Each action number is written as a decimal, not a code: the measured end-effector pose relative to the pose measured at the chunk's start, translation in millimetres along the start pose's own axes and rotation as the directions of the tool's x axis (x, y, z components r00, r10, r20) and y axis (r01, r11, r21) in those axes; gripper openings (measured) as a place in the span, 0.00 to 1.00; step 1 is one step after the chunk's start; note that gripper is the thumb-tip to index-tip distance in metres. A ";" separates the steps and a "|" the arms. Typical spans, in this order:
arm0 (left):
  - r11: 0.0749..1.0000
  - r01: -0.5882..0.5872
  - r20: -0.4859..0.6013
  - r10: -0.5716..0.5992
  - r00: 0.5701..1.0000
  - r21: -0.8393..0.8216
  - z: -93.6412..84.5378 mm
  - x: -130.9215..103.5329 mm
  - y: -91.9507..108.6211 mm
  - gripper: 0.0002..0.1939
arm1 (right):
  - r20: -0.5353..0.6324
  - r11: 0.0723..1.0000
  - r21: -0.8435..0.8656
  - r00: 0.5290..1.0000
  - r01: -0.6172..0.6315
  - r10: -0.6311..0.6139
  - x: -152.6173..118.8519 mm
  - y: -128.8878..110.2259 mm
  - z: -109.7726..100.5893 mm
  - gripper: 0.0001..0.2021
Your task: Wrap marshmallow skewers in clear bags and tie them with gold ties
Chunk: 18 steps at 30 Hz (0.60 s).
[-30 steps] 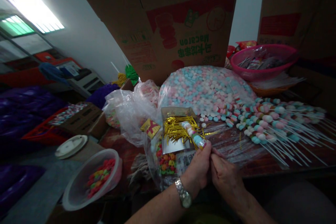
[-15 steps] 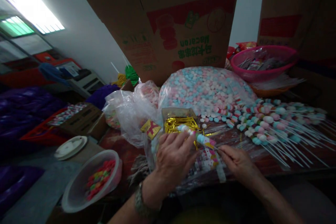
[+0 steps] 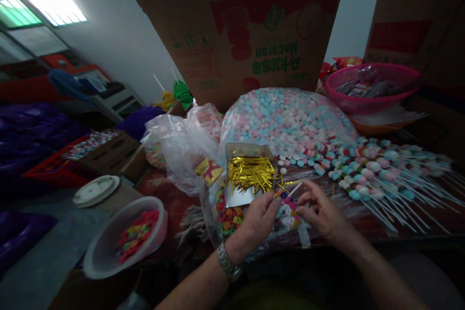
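Note:
My left hand (image 3: 258,220), a metal watch on its wrist, is closed around a marshmallow skewer in a colourful printed wrapper (image 3: 281,195). Its white stick (image 3: 295,189) points up and right. Just right of the stick is my right hand (image 3: 321,210), thumb and fingers apart, with nothing visible between them. Beneath the hands lie printed wrappers (image 3: 289,218), partly covered. Beyond my left hand, a box (image 3: 236,198) holds many gold twist ties (image 3: 250,173). Most of the skewer's candy is hidden by my left hand.
Many marshmallow skewers (image 3: 374,169) lie piled at the right. Behind is a large bag of marshmallows (image 3: 276,111), with a pink basket (image 3: 374,99) farther right. A plastic bowl (image 3: 92,252) of gummy candy and a lidded bucket (image 3: 98,191) stand left; a cardboard box (image 3: 218,34) rises behind.
My left hand has moved down and right from over the gold ties, uncovering them and ring-shaped candies below. The right hand has spread its fingers off the stick end.

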<state>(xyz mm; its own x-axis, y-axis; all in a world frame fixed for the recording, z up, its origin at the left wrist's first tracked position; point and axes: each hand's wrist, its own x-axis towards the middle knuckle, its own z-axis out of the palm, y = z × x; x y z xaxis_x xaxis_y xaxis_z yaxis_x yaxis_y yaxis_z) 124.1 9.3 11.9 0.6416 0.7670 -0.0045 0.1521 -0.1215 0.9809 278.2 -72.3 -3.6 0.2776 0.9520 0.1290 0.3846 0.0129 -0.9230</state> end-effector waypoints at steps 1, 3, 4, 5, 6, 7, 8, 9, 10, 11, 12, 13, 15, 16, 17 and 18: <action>1.000 -0.009 -0.015 0.009 1.000 0.004 0.8 -0.2 0.1 0.11 | 0.030 0.995 0.086 0.998 -0.056 0.053 -1.2 0.1 8.7 0.17; 1.000 -0.005 0.011 0.005 1.000 0.012 0.6 -1.8 -0.4 0.12 | 0.057 0.969 0.209 0.991 -0.129 0.120 -4.4 -0.9 24.9 0.14; 1.000 0.023 0.059 -0.023 0.998 -0.006 -0.5 -3.1 -1.2 0.12 | 0.046 0.958 0.243 0.988 -0.154 0.148 -6.2 -1.5 31.3 0.15; 0.997 0.068 0.131 -0.062 0.989 -0.038 -2.1 -4.3 -2.3 0.13 | 0.027 0.949 0.264 0.985 -0.172 0.171 -7.9 -2.1 36.3 0.15; 0.990 0.117 0.218 -0.098 0.971 -0.076 -4.0 -5.3 -3.7 0.13 | 0.013 0.944 0.278 0.983 -0.179 0.182 -9.7 -2.3 39.9 0.14; 0.981 0.159 0.302 -0.120 0.946 -0.108 -5.9 -6.0 -5.2 0.14 | 0.010 0.944 0.281 0.984 -0.173 0.178 -11.4 -2.2 42.3 0.14; 0.975 0.186 0.366 -0.130 0.922 -0.122 -7.7 -6.1 -6.8 0.15 | 0.001 0.952 0.266 0.987 -0.153 0.158 -12.9 -1.7 44.0 0.13; 0.976 0.189 0.408 -0.129 0.904 -0.109 -9.3 -5.7 -8.5 0.15 | -0.013 0.966 0.226 0.992 -0.123 0.129 -14.0 -0.9 45.0 0.12; 0.982 0.173 0.435 -0.124 0.892 -0.073 -10.5 -5.0 -10.1 0.15 | -0.033 0.984 0.159 0.996 -0.079 0.086 -14.6 0.1 45.6 0.12; 0.989 0.143 0.449 -0.118 0.886 -0.022 -11.4 -3.9 -11.9 0.14 | -0.049 0.997 0.068 0.998 -0.029 0.033 -14.6 1.1 45.7 0.12; 0.994 0.107 0.456 -0.112 0.883 0.037 -12.1 -2.7 -13.6 0.14 | -0.056 0.999 -0.033 0.998 0.017 -0.019 -13.7 1.9 45.3 0.12; 0.993 0.072 0.457 -0.107 0.883 0.093 -12.7 -1.7 -15.5 0.13 | -0.050 0.990 -0.129 0.997 0.050 -0.057 -12.1 2.3 44.0 0.12; 0.984 0.030 0.441 -0.105 0.891 0.174 -13.8 -0.6 -19.9 0.14 | -0.087 0.955 -0.284 0.990 0.084 -0.113 -7.6 1.0 38.6 0.12; 0.979 0.021 0.425 -0.107 0.899 0.203 -14.5 -0.8 -22.3 0.14 | -0.132 0.927 -0.359 0.977 0.110 -0.167 -5.4 -1.0 34.5 0.13; 0.971 0.016 0.384 -0.110 0.917 0.240 -15.2 -1.6 -24.8 0.14 | -0.157 0.882 -0.444 0.955 0.159 -0.252 -3.8 -3.7 29.8 0.13; 0.959 0.014 0.319 -0.108 0.942 0.283 -15.8 -2.8 -27.3 0.12 | -0.129 0.809 -0.536 0.924 0.241 -0.360 -3.2 -6.9 25.1 0.12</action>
<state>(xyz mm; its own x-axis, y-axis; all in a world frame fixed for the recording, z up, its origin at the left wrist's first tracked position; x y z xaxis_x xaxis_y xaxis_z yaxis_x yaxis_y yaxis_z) 106.2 20.4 -11.8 0.8278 0.5341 -0.1720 0.3676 -0.2847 0.8853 252.6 -67.7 -6.7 0.2312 0.8356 0.4983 0.8502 0.0755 -0.5210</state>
